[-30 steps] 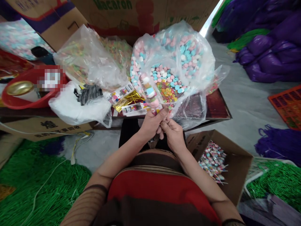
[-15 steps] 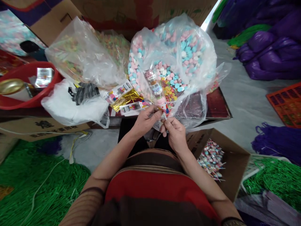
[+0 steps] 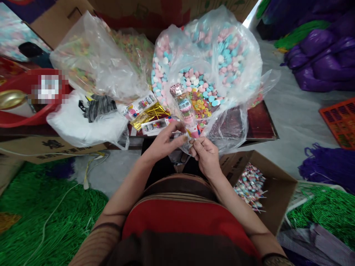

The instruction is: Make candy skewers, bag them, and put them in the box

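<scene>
A slim clear packet of candy (image 3: 185, 107) with a printed label stretches away from me, its near end narrow and colourful. My right hand (image 3: 206, 153) pinches that near end between thumb and fingers. Just left of it is my left hand (image 3: 166, 142), thumb and index finger apart, holding nothing I can see. Behind the packet, a large clear bag (image 3: 251, 77) lies open with pink, white and blue candies (image 3: 196, 79) and ring-shaped yellow and red candies (image 3: 200, 104). Gold twist ties (image 3: 151, 116) and flat printed bags (image 3: 155, 126) lie left of my hands.
A white plastic bag (image 3: 83, 129) bears a dark scrunched cloth band. Beyond it stands a red basin (image 3: 27, 118) and a bag of gummy rings (image 3: 80, 74). A cardboard box (image 3: 277, 188) holding filled candy sticks stands low right, by green strands (image 3: 324, 210).
My left hand has come away from the packet's near end, moving left, with its fingers spreading. My right hand keeps its pinch. The packet shows more plainly.
</scene>
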Motion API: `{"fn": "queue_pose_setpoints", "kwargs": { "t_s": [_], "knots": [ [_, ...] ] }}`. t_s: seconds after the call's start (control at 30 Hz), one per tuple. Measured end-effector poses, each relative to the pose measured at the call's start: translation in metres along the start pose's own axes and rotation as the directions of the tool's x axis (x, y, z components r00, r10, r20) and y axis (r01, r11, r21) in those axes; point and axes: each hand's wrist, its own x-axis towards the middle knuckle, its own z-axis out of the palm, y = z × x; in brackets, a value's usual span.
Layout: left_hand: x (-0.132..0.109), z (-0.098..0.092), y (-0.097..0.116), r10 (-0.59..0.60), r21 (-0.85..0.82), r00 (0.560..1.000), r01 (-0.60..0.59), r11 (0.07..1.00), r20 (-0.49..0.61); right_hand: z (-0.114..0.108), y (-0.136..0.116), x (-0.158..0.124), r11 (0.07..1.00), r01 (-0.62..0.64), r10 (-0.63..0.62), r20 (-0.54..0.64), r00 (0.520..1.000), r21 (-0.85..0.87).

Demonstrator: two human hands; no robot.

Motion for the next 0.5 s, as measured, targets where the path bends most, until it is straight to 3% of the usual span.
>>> {"fn": "queue_pose_setpoints", "kwargs": {
  "t_s": [0.1,0.17,0.27,0.5],
  "knots": [
    [0.01,0.003,0.006,-0.124,-0.402,0.987,0.072,0.913,-0.105,0.003,0.0,-0.001,1.0,-0.019,0.019,0.014,1.0,-0.005],
    [0.017,0.011,0.014,-0.219,-0.549,0.972,0.137,0.825,-0.086,0.006,0.0,-0.002,0.999,-0.035,0.036,0.018,0.999,-0.015],
    [0.023,0.026,0.025,-0.278,-0.638,0.959,0.177,0.749,-0.06,0.007,-0.001,-0.003,0.998,-0.052,0.052,0.01,0.999,-0.029],
    [0.015,0.045,0.023,-0.375,-0.649,0.926,0.263,0.714,-0.037,0.009,0.003,-0.005,0.999,-0.045,0.045,0.022,0.999,0.027]
  ]
}}
